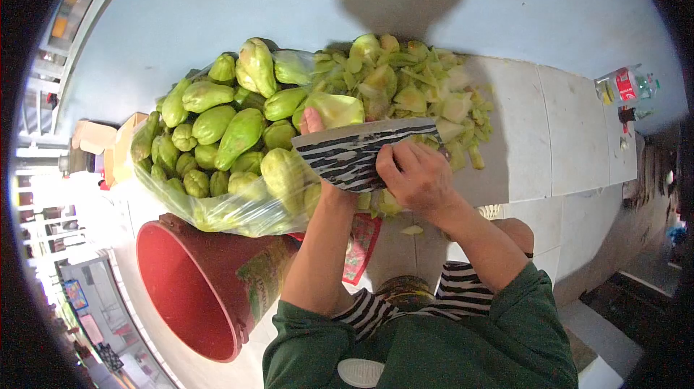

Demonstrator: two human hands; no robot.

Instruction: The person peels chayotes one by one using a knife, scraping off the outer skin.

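Observation:
My right hand (416,176) is closed on a broad cleaver (340,154), whose wide face shows black and white stripes; its handle is hidden in my fingers. Just behind the cleaver, my left hand (312,121) holds a pale green, partly peeled chayote (338,111). The blade covers most of that hand, leaving a fingertip and the wrist in sight. On the left, whole chayotes (238,136) are heaped in a clear plastic bag (217,215). To the right of the held chayote lies a pile of cut pieces and peelings (412,96).
A red bucket (188,288) lies tipped on its side at lower left, its mouth facing left. Pale tiles (520,121) extend right to plastic bottles (627,87) by the bluish wall (520,6). Cardboard boxes (124,147) stand at far left.

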